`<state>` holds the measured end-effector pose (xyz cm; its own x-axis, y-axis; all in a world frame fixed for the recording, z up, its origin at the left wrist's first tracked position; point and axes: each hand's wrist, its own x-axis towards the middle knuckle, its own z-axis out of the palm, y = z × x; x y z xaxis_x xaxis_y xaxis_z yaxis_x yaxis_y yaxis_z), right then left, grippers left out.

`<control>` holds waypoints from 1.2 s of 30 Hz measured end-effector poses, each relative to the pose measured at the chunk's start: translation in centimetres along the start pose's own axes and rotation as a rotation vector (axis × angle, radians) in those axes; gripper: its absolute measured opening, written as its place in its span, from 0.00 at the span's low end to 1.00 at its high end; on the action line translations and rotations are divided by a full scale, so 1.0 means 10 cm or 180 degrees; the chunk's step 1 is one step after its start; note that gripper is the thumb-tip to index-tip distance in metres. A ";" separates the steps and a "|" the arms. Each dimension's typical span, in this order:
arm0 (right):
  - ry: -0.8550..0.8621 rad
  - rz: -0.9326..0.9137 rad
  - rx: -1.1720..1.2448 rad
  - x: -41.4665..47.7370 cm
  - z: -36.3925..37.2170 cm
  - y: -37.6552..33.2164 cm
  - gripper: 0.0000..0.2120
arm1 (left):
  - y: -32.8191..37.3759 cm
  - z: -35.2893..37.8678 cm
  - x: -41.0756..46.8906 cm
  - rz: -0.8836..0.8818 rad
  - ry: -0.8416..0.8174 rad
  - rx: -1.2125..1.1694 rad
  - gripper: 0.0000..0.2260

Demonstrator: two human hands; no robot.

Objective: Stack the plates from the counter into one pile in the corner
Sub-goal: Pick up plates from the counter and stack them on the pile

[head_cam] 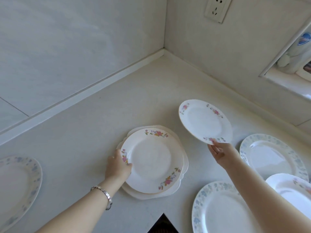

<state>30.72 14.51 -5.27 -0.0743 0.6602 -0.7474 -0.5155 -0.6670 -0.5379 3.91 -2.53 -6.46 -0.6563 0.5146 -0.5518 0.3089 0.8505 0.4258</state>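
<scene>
A small pile of plates (151, 162) lies on the white counter, its top plate white with pink flowers on the rim. My left hand (117, 167) grips the left rim of that pile. My right hand (218, 153) pinches the near rim of a second pink-flowered plate (204, 121) and holds it tilted in the air to the right of the pile. Blue-patterned plates lie at the left edge (18, 187), at the right (271, 157) and at the lower right (220, 209). Another pink-flowered plate (292, 190) rests at the far right, overlapping them.
The corner of the counter (162, 54) lies beyond the pile, with bare counter in front of it. A wall socket (217, 9) is above it. A window ledge with a bottle (296, 51) is at the upper right. A dark gap (162, 224) cuts the counter's near edge.
</scene>
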 end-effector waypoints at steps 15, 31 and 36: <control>-0.0637 0.0207 -0.2137 -0.68 0.00 0.99 0.17 | -0.11 -0.12 -0.12 0.0148 -0.0103 -0.1214 0.19; -0.0079 -0.0927 -0.5660 -0.51 0.02 1.12 0.17 | -0.12 -0.01 -0.06 0.0467 0.0134 -0.0451 0.16; -0.0142 -0.0700 -0.5380 -0.48 0.03 1.13 0.20 | -0.10 0.00 -0.05 0.0379 0.0106 -0.0159 0.19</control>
<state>25.05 3.93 -7.66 -0.1680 0.7718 -0.6132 0.8922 -0.1454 -0.4275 3.92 -3.62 -6.64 -0.6399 0.6069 -0.4714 0.3519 0.7767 0.5224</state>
